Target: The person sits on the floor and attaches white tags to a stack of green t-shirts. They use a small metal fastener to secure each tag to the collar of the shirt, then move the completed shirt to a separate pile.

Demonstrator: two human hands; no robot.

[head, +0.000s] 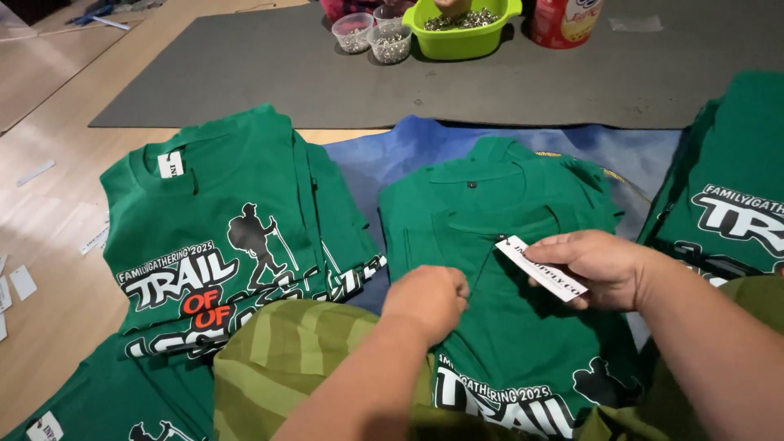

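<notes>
A green T-shirt (523,245) with a white and black hiker print lies flat on a blue cloth in front of me. My left hand (429,298) is closed in a fist on the shirt's chest, pinching the fabric. My right hand (600,265) holds a white paper tag (539,267) just above the shirt, to the right of my left hand. What my left fingers grip under the fist is hidden.
A stack of the same green printed shirts (212,237) lies to the left, another pile (727,188) to the right. Beyond, a grey mat (245,73) carries a lime green bowl (461,33), small clear cups of metal bits (390,42) and a red-and-white canister (563,20). Paper scraps (20,282) litter the wooden floor.
</notes>
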